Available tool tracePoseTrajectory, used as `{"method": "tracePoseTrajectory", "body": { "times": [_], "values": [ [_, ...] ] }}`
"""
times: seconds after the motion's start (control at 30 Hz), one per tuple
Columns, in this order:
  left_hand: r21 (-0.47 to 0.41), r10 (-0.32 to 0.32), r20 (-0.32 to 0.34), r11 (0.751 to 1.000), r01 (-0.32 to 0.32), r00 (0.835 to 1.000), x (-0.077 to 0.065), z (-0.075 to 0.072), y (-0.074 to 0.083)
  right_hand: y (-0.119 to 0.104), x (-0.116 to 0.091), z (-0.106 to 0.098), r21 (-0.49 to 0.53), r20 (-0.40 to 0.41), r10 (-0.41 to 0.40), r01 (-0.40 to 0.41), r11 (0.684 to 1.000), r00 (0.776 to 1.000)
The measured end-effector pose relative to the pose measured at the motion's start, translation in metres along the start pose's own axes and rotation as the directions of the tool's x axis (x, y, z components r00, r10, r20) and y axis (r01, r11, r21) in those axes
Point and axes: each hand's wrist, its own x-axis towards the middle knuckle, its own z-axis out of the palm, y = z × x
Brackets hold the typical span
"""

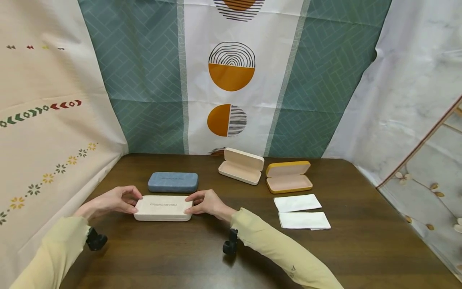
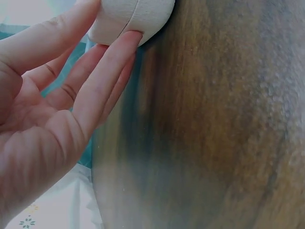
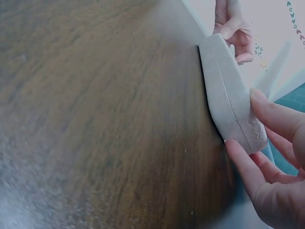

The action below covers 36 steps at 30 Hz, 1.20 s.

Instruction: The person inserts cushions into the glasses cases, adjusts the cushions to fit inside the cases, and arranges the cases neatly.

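A closed white glasses case [image 1: 164,214] with printed lettering on its lid lies on the dark wooden table. At its left end my left hand [image 1: 119,199] holds it, with fingertips against the end wall near the seam in the left wrist view. The right hand [image 1: 209,204] grips the opposite end, its thumb [image 3: 274,113] on the upper edge and fingers low on the end. In the right wrist view the case [image 3: 224,86] appears shut along its seam. Just behind it sits a closed blue glasses case [image 1: 173,182].
Toward the back right stand an open cream glasses case [image 1: 240,171] and an open yellow glasses case [image 1: 289,184]. Two folded white cloths [image 1: 304,220] lie in front of them on the table [image 1: 162,257]. Patterned curtains [image 1: 151,80] hang behind the table.
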Motion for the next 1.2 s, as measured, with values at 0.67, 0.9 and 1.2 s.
{"method": "tracePoseTrajectory", "body": {
  "times": [0.67,0.9,1.2],
  "values": [
    [0.262,0.184,-0.179,0.956,-0.134,0.967,0.025,0.013,0.062,-0.017,-0.026,-0.09,0.058,-0.002,-0.118,0.118,0.991,0.993],
    [0.152,0.243,-0.052,0.961,-0.233,0.969,0.071,0.057,0.109,-0.019,-0.048,-0.143,0.025,-0.085,-0.121,0.123,0.992,0.989],
    [0.051,0.334,0.1,0.939,-0.34,0.937,0.133,0.137,0.146,-0.022,-0.086,-0.211,-0.121,-0.095,-0.101,0.089,0.989,0.99]
  ]
}}
